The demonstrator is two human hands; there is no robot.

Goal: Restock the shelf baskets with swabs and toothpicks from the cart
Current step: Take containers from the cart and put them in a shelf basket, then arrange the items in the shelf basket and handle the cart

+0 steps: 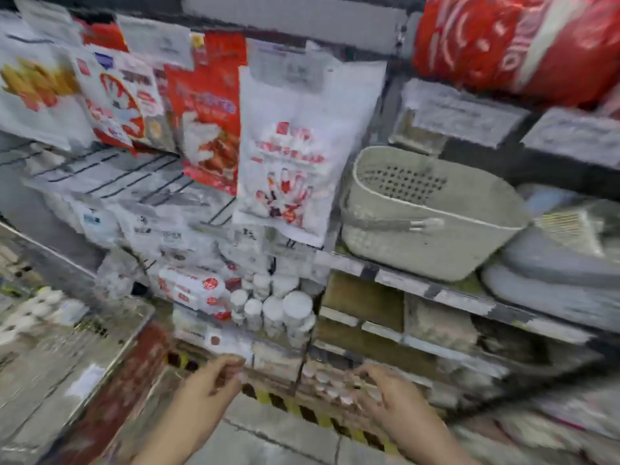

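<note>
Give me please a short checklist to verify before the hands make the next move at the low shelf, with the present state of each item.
1. Both hands in view: ok. The left hand and the right hand reach toward the lowest shelf.
2. Left hand holds stock: cannot tell; its fingers curl, but blur hides any item.
3. Right hand free: cannot tell; its fingers spread over small white-capped containers.
4. Target basket visible: not ok; the low shelf is too blurred to show a basket.
5. Upper stock stable: ok; the round white-lidded jars stand upright.
6. Picture sharp enough to aim: not ok; heavy motion blur.
</note>
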